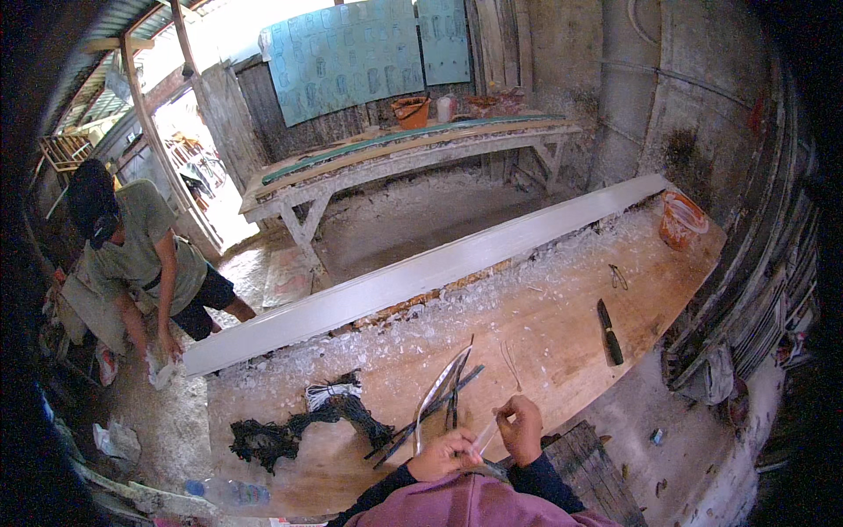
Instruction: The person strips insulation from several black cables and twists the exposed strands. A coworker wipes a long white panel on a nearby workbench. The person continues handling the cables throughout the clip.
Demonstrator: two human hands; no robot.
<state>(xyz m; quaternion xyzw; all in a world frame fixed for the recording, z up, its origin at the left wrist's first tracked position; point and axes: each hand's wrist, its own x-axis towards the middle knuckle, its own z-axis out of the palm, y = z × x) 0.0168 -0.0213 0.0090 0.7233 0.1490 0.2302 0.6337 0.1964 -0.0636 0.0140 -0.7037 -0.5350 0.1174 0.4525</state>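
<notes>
two hands are counted at the lower edge, a left hand [445, 457] and a right hand [522, 428]; one dark-handled knife [609, 331] and one pair of small scissors [618, 277] are counted on the single wooden worktable [562, 329]; two orange buckets [681, 219] [411, 111] are seen; one other person [132, 255] is counted; one tangle of dark cord [303, 422] is noted

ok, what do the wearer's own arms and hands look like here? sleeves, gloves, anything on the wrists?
Both forearms come in from the lower edge in dark navy long sleeves with snug cuffs at the wrists. The left hand and right hand are bare: no gloves, and no rings, watch or bands can be made out. Below the sleeves, a maroon-pink garment covers the chest.
</notes>
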